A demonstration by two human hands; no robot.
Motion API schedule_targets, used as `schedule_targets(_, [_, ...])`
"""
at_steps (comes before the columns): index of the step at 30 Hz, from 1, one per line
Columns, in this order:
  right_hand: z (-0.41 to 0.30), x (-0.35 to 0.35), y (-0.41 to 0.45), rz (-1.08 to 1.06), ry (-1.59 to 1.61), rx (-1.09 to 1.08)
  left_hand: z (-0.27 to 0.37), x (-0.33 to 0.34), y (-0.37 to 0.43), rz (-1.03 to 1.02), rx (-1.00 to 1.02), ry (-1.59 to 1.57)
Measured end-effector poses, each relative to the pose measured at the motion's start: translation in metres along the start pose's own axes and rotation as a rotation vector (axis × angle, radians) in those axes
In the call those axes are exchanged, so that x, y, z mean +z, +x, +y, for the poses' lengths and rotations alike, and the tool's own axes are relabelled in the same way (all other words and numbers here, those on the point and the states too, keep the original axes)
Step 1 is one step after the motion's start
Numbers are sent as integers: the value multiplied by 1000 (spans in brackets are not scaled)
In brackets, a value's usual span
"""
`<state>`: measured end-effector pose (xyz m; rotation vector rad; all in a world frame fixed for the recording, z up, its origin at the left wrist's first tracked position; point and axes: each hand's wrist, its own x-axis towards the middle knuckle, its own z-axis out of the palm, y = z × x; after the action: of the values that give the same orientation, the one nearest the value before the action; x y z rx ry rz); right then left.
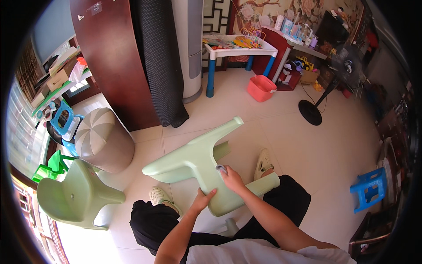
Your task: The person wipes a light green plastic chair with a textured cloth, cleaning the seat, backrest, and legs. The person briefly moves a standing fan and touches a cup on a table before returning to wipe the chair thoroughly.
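A pale green plastic chair (204, 175) lies tipped over between my knees, some of its legs pointing up and to the right. My left hand (202, 201) grips it by an edge, the thumb on the outer face. In my right hand (232, 180) is a small grey piece of cloth (221, 168), pressed to the chair's edge; most of the cloth is hidden by the fingers. A second chair (71, 198) of the same pale green plastic stands upright on the floor to my left.
Beyond the upright chair is a round grey pouf (105, 142). Ahead stand a white play table (244, 52) with toys, a red plastic bin (261, 88) and a black pedestal fan (310, 112). A blue plastic stool (369, 189) is at right.
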<state>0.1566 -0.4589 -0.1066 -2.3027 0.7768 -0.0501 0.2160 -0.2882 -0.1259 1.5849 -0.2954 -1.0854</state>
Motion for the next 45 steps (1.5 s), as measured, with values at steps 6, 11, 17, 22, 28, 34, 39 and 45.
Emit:
schedule_targets(6, [-51, 8, 59, -121, 1046, 333, 13, -11, -9, -52, 24, -16])
schedule_targets(11, [-67, 13, 59, -105, 732, 282, 1, -9, -2, -22, 93, -80])
schedule_targets(17, [-74, 30, 48, -16, 759, 85, -16, -24, -6, 145, 295, 36])
schedule_targets(22, [-79, 21, 53, -67, 928, 1, -9, -35, 6, 243, 338, 149])
schedule_targets(28, [-62, 17, 32, -107, 923, -16, -5, -25, -10, 272, 296, 235])
schedule_targets(34, [-9, 29, -38, -190, 920, 54, -35, -34, -8, 148, 285, 87])
schedule_targets(39, [33, 25, -95, -211, 924, 130, -19, -20, -39, -194, 75, -31])
schedule_targets(45, [60, 28, -129, -305, 684, 185, -43, -18, -52, -236, 209, 564])
